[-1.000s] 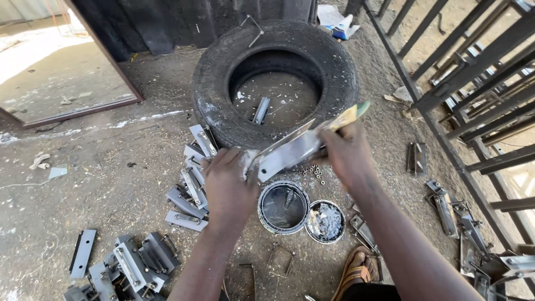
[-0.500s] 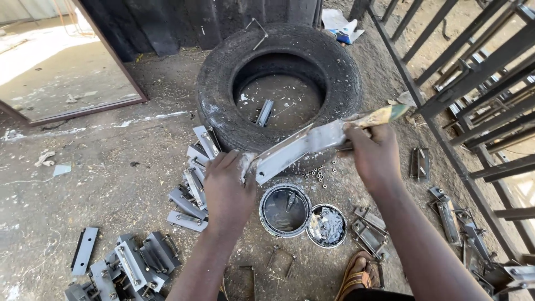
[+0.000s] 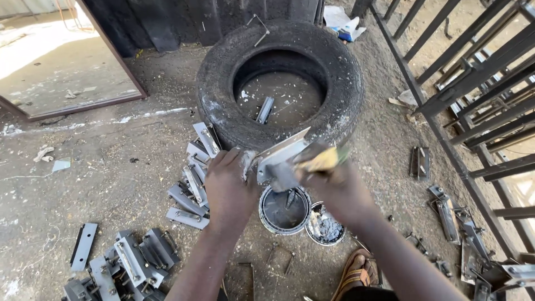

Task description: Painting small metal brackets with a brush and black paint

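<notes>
Above the paint can (image 3: 285, 210): metal bracket (image 3: 278, 159), now lower than earlier.
Left hand (image 3: 228, 187): grips bracket.
Right hand (image 3: 337, 187): clenches brush (image 3: 323, 159).

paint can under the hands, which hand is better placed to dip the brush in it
Right. The right hand already grips the yellow-handled brush just above the paint can, while the left hand is busy holding the metal bracket.

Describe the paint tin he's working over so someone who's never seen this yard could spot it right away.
Find the big black tyre lying flat on the dirt. Just below its near edge, under the two hands holding a grey metal bracket, sit two round tins. The paint tin is the left one, holding smooth dark grey paint; its neighbour holds pale lumpy residue.
</notes>
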